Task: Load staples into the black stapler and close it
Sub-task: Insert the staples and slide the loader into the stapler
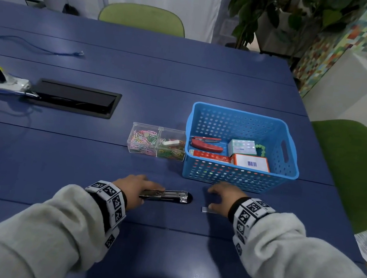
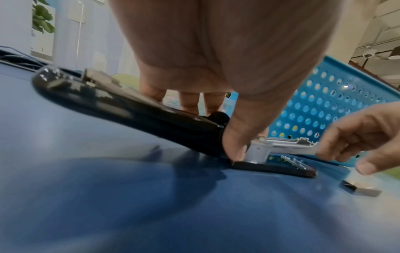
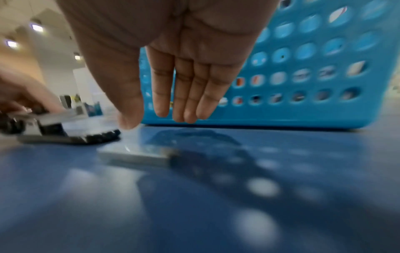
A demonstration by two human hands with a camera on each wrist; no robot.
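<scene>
The black stapler (image 1: 165, 196) lies opened out on the blue surface (image 1: 139, 74), near the person's edge and in front of the blue basket (image 1: 238, 178); its black top cover (image 2: 121, 109) is swung back and away while the metal staple channel (image 2: 288, 147) stands raised a little above the black base (image 2: 275, 168). The left hand (image 1: 135, 189) is on the stapler at its hinge end, thumb pressed down beside the hinge and the fingers (image 2: 188, 102) curled over the far side, so it grips the stapler. A short silver strip of staples (image 1: 206, 209) lies flat on the surface just right of the stapler's front end, apart from it. The right hand (image 1: 224, 201) hovers over that strip with its fingers (image 3: 186, 95) straight and relaxed, holding nothing; whether the thumb touches the strip cannot be told through the blur. Left of the basket sit two clear boxes of coloured paper clips (image 1: 157, 142). Inside the basket are a red stapler (image 1: 206, 143) and small cardboard boxes (image 1: 250, 162).
</scene>
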